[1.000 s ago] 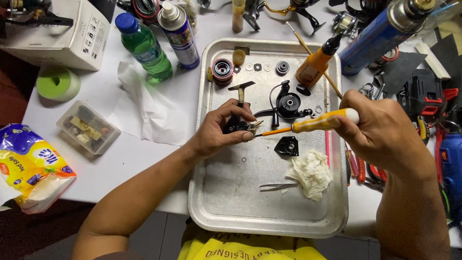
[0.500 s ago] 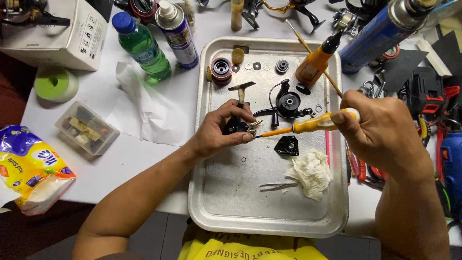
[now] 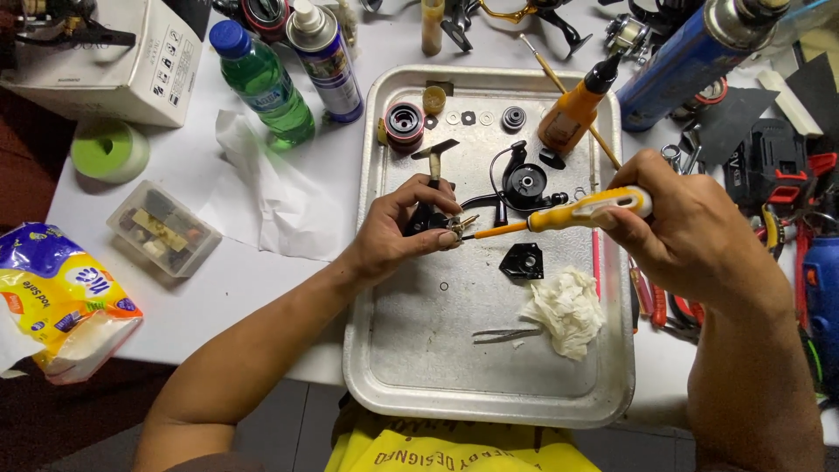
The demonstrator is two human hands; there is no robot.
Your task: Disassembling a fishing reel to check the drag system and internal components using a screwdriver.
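Barely shifted since a second ago: right hand (image 3: 690,232) still clamped on yellow-handled orange-shafted screwdriver (image 3: 568,212), tip at small black metal reel part (image 3: 430,218) pinched in left hand (image 3: 398,234), above middle of silver metal tray (image 3: 411,376). Fastener work apparently ongoing.

A white counter (image 3: 218,271) carries a metal tray (image 3: 419,367), a green bottle (image 3: 262,83), a spray can (image 3: 328,61), crumpled paper (image 3: 271,197), a clear plastic box (image 3: 164,227) and a tape roll (image 3: 109,150).
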